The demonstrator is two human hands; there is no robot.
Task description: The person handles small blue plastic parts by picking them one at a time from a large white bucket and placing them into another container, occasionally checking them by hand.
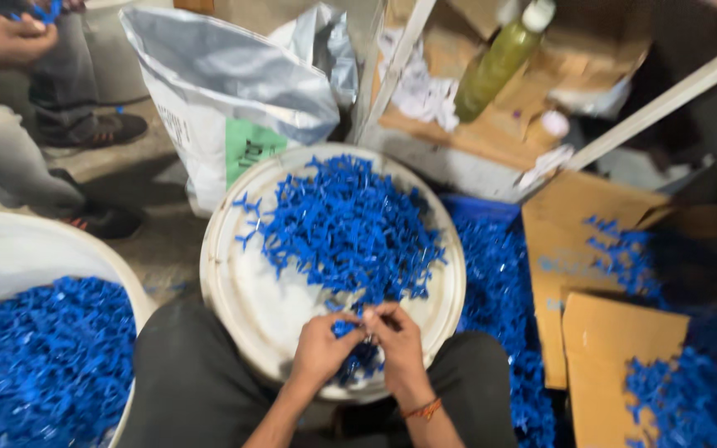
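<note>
The floor (pixel 159 249) is carrying everything here, and it is looking crowded. At its left edge a big white tub (pixel 10 241) is sitting, and it is holding a deep heap of blue plastic pieces (pixel 43 365), so a lot of pieces are already lying in there. In the middle, between the person's knees, a round white lid (pixel 234 290) is serving as a tray, and a big pile of blue pieces (pixel 350 224) is lying on its far half, so I judge that plenty is left to go through. The near left part of the lid is showing bare white. To the right, more loose blue pieces (pixel 499 282) are spreading over the floor and over flat brown cardboard sheets (pixel 599 216), right up to the right edge. Behind the lid a silver and white sack (pixel 226 99) is standing open, and a green bottle (pixel 499 58) is leaning near a cardboard box. At the far left corner another person's hand (pixel 2 37) is holding something blue. At the near rim of the lid, the left hand (pixel 321 348) and the right hand (pixel 396 340) are touching, fingers curled in, both pinching a small blue piece (pixel 348 328) between them. There is little free room around the hands: knees on both sides, the pile just ahead, the tub close by on the left.
</note>
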